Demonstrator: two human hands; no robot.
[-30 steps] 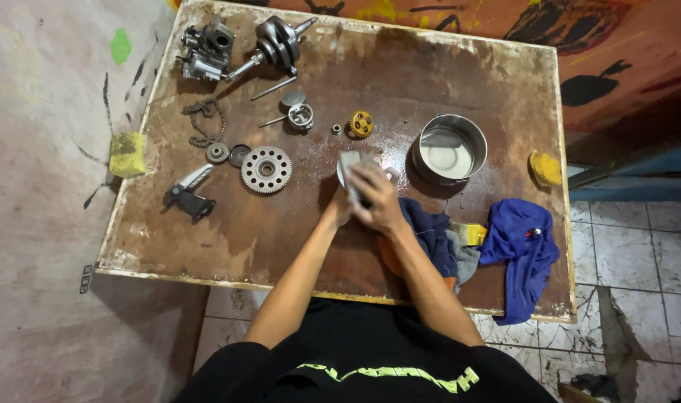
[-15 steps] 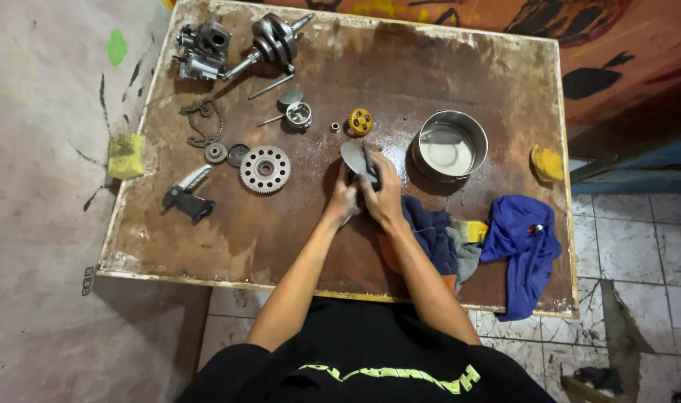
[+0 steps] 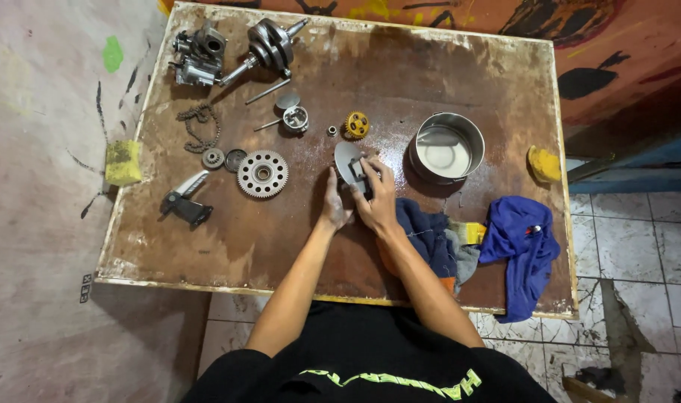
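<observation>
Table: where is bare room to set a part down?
The table is bare along the far edge, between the crankshaft and the pot, and near-left, below the big gear. It is crowded at far-left and around the rags.

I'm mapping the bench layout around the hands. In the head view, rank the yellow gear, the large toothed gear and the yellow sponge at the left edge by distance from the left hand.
From the left hand:
1. Yellow gear, just above, toward the far edge.
2. Large toothed gear, to its left; nearly as close.
3. Yellow sponge, at the table's left edge.
</observation>
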